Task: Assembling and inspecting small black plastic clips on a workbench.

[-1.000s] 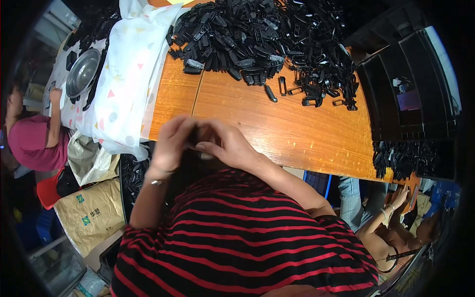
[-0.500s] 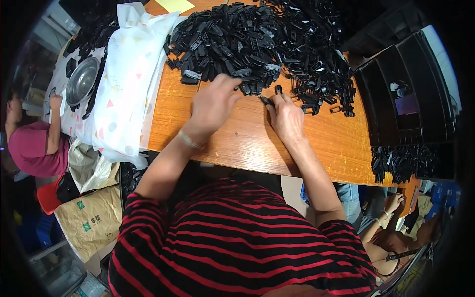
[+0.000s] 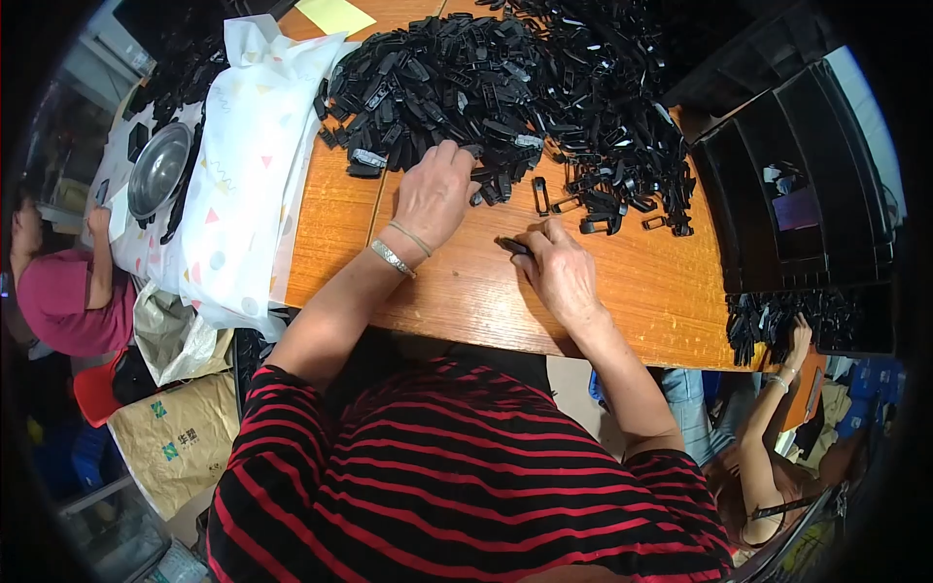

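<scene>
A slim black plastic piece (image 3: 511, 244) sits over the near-middle of the wooden table (image 3: 466, 303), its far end pointing left. I see the right hand (image 3: 565, 276) nearly closed, pinching it between thumb and forefinger; whether the piece touches the wood, I can't tell. The left hand (image 3: 434, 194), a silver bracelet (image 3: 392, 257) at its wrist, is half curled at the front edge of a large heap of black plastic parts (image 3: 428, 83); its fingertips are partly hidden from me, so I can't tell if they grip anything. Just beyond the right hand lies a small rectangular black frame (image 3: 540, 197). To the left runs a white patterned sheet (image 3: 248, 180), with a round metal bowl (image 3: 160, 171) past it. At the right, below black trays (image 3: 821, 180), a co-worker's hand (image 3: 799, 340) touches a smaller batch of black parts (image 3: 761, 325).
</scene>
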`<state>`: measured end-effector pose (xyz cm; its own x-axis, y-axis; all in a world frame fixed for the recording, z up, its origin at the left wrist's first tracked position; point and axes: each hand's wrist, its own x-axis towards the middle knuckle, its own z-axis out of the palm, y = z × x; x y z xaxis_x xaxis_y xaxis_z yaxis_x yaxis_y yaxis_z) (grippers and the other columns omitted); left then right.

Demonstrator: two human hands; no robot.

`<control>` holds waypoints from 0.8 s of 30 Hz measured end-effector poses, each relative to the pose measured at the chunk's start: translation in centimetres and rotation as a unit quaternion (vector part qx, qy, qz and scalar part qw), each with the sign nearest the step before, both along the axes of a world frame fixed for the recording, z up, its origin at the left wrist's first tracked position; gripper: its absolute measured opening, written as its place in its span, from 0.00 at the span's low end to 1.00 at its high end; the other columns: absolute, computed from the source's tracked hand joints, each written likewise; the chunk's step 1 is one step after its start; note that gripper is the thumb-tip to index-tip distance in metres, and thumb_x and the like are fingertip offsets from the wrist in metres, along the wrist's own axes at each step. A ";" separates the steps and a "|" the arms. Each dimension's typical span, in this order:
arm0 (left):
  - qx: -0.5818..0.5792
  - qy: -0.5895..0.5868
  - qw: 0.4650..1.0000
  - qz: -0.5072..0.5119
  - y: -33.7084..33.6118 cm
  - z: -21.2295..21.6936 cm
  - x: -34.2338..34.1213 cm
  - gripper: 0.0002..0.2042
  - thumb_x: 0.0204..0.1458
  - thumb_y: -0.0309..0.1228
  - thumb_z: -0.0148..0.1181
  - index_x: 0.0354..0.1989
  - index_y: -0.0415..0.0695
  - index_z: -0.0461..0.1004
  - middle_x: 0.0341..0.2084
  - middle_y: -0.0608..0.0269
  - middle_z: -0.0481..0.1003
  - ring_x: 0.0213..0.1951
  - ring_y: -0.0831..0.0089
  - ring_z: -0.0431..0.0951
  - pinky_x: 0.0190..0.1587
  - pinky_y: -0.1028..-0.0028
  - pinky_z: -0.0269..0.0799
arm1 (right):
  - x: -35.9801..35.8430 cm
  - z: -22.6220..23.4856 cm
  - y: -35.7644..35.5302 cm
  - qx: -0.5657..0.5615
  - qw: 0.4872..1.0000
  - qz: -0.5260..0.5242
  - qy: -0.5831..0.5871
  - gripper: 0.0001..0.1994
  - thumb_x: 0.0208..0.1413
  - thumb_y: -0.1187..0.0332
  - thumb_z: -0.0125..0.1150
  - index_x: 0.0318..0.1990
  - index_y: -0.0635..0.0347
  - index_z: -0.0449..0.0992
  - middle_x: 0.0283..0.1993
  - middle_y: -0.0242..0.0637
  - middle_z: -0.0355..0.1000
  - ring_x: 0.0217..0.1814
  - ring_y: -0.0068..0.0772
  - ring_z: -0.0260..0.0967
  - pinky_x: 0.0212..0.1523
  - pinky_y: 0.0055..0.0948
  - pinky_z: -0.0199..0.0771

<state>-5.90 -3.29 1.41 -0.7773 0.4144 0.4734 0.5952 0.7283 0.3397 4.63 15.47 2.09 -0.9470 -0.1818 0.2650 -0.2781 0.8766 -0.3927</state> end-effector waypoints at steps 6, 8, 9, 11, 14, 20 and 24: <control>0.038 -0.010 0.999 -0.034 -1.0 -0.2 0.8 0.13 0.43 0.23 0.66 0.37 0.43 0.72 0.32 0.59 0.72 0.38 0.59 0.74 0.37 0.64 0.72 | -0.8 0.7 -0.1 -0.034 0.999 -0.004 -0.030 0.09 0.47 0.74 0.69 0.33 0.65 0.74 0.32 0.43 0.71 0.31 0.42 0.72 0.31 0.36 0.73; 0.062 -0.009 0.997 -0.045 -1.2 0.0 1.3 0.13 0.43 0.22 0.66 0.38 0.42 0.72 0.33 0.58 0.73 0.38 0.59 0.75 0.37 0.64 0.72 | -1.5 1.1 -0.3 -0.083 0.996 -0.006 -0.030 0.09 0.47 0.75 0.70 0.33 0.65 0.73 0.30 0.42 0.71 0.29 0.38 0.72 0.30 0.33 0.72; 0.083 -0.012 0.995 -0.058 -1.3 0.2 1.6 0.14 0.42 0.21 0.66 0.39 0.42 0.72 0.34 0.58 0.73 0.38 0.58 0.76 0.37 0.65 0.73 | -1.9 1.5 -0.7 -0.140 0.989 -0.027 -0.038 0.09 0.48 0.75 0.70 0.33 0.66 0.73 0.28 0.39 0.71 0.28 0.33 0.70 0.30 0.30 0.71; 0.102 -0.015 0.992 -0.071 -1.6 0.7 2.3 0.15 0.42 0.20 0.65 0.40 0.42 0.73 0.35 0.58 0.73 0.37 0.58 0.76 0.37 0.66 0.73 | -2.9 2.2 -1.5 -0.214 0.975 -0.051 -0.012 0.10 0.49 0.75 0.70 0.35 0.67 0.74 0.28 0.34 0.71 0.28 0.20 0.67 0.28 0.23 0.69; 0.140 -0.048 0.984 -0.096 -1.8 1.3 3.2 0.12 0.44 0.19 0.64 0.38 0.41 0.73 0.34 0.57 0.73 0.36 0.58 0.77 0.37 0.68 0.75 | -4.1 2.2 -2.6 -0.240 0.966 -0.056 0.077 0.10 0.50 0.75 0.69 0.37 0.66 0.75 0.29 0.36 0.72 0.28 0.20 0.67 0.27 0.22 0.69; 0.446 -0.262 0.844 -0.140 -1.7 0.1 4.0 0.12 0.50 0.17 0.61 0.43 0.39 0.73 0.35 0.64 0.74 0.37 0.76 0.77 0.41 0.77 0.76 | -3.7 0.8 -3.9 -0.439 0.892 -0.034 -0.102 0.07 0.53 0.77 0.65 0.39 0.65 0.75 0.28 0.28 0.72 0.26 0.13 0.68 0.26 0.15 0.68; 0.636 -0.401 0.647 -0.126 -0.5 0.2 5.7 0.13 0.55 0.18 0.59 0.49 0.36 0.69 0.41 0.61 0.75 0.39 0.79 0.76 0.43 0.79 0.74 | -2.7 0.2 -5.1 -0.545 0.837 -0.041 -0.034 0.08 0.55 0.76 0.65 0.42 0.66 0.75 0.31 0.28 0.74 0.30 0.14 0.70 0.29 0.14 0.69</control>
